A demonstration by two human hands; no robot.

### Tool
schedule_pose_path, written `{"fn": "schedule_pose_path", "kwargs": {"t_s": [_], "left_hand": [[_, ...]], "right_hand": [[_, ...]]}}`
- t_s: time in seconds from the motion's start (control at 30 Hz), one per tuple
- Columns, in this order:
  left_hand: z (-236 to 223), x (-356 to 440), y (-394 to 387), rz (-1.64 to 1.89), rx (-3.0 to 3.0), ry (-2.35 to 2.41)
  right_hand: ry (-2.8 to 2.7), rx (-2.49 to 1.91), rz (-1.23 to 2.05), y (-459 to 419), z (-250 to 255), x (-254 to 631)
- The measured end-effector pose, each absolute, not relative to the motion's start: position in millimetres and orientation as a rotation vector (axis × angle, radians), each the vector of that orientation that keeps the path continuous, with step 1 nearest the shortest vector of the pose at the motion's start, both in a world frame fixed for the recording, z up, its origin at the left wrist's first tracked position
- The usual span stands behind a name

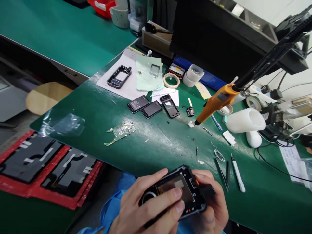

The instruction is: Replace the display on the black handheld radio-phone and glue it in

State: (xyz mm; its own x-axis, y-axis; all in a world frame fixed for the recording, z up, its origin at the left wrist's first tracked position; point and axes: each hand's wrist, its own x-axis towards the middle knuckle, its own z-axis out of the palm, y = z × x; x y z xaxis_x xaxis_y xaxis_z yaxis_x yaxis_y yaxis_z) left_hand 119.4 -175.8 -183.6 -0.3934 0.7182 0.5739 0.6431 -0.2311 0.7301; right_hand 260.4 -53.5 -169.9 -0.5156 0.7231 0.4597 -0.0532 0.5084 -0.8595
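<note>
Between both hands, near the table's front edge, I hold an opened black handheld phone housing (189, 188), its inner side facing up. My left hand (151, 204) wraps its left end, two fingers pressing flat on the brown inner panel. My right hand (214, 198) grips the other end, where a dark stub sticks out and an orange spot shows by the thumb. Beyond them a bare green circuit board (122, 131) lies on the mat. Two dark battery-like blocks (151, 109) and a black frame (170, 106) lie farther back.
An orange electric screwdriver (215, 102) hangs tip-down over the table. Tweezers (221, 175) and a white-handled knife (238, 174) lie right of my hands. A phone front case (119, 77), tape roll (171, 81) and white cups (193, 75) stand behind. Red trays (70, 203) sit lower left.
</note>
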Motion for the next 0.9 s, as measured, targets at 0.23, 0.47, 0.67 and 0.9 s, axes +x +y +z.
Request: {"fn": "schedule_pose_path", "kwargs": {"t_s": [0.23, 0.47, 0.67, 0.9], "left_hand": [[-177, 116, -166, 1.668, 1.847, 2.021], [-169, 112, -165, 1.570, 1.796, 1.959], [-183, 120, -159, 1.858, 1.367, 1.633], [-197, 142, -140, 1.933, -0.150, 0.877]], "right_hand": [[-1.862, -0.589, 1.101, -52, -175, 259], [-1.820, -0.578, 1.160, -55, -177, 256], [-1.876, -0.618, 1.106, -56, -180, 255], [-2.026, -0.694, 1.073, -57, -192, 251]]}}
